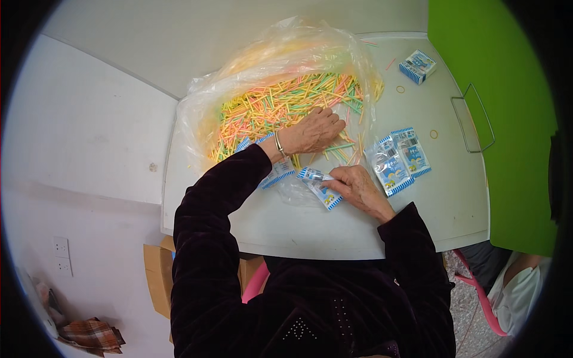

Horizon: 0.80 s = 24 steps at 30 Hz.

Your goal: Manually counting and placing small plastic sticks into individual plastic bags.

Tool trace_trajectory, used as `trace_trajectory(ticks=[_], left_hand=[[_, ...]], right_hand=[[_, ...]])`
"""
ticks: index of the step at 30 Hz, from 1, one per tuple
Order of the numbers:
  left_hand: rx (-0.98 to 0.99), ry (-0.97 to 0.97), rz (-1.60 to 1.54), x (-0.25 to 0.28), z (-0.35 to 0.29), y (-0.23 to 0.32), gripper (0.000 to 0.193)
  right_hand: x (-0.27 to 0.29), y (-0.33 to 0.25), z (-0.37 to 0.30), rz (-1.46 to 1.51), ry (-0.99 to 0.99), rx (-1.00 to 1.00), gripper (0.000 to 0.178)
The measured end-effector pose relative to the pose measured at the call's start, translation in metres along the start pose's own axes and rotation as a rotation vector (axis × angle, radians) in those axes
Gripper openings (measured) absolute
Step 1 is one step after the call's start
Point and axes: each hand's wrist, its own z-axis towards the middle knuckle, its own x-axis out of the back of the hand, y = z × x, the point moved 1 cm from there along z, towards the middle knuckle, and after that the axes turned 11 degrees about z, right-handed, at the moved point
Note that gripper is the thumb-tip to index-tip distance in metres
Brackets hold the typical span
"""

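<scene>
Hundreds of thin yellow, pink and green sticks (286,101) are lying heaped in a large, clear plastic bag (280,53) on a pale grey surface (298,232). The person's left hand (313,131) is bending over the near right part of the heap, curled downward; whether its grip is closing on any sticks, I cannot tell. The right hand (359,190) is holding a small blue-and-white rectangular packet (318,189) at the bag's near side, its grip clamped on one edge. Two similar packets (389,166) are lying to the right, overlapping. The left hand seems to be gathering sticks; the next move is probably calling for a neat bunch and a steady packet.
</scene>
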Motion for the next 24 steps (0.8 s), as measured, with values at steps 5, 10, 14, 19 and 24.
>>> trace_trajectory(ticks=[5,10,14,19,24], left_hand=[[0.266,0.126,-0.329,-0.01,-0.008,-0.008,0.012],[0.612,0.183,-0.933,-0.005,-0.022,-0.019,0.013],[0.818,0.399,-1.379,0.011,-0.025,-0.024,0.018],[1.101,0.698,-2.046,0.035,-0.031,-0.009,0.022],[0.955,0.661,-2.203,0.033,-0.026,0.019,0.027]], right_hand=[[0.001,-0.005,0.001,0.042,-0.014,-0.039,0.027],[0.004,-0.001,0.001,0.165,-0.02,-0.169,0.025],[0.001,0.017,0.003,0.485,0.177,-0.228,0.02],[0.002,-0.012,0.018,1.086,0.477,-0.338,0.027],[-0.015,0.007,0.057,1.506,0.643,-0.206,0.022]])
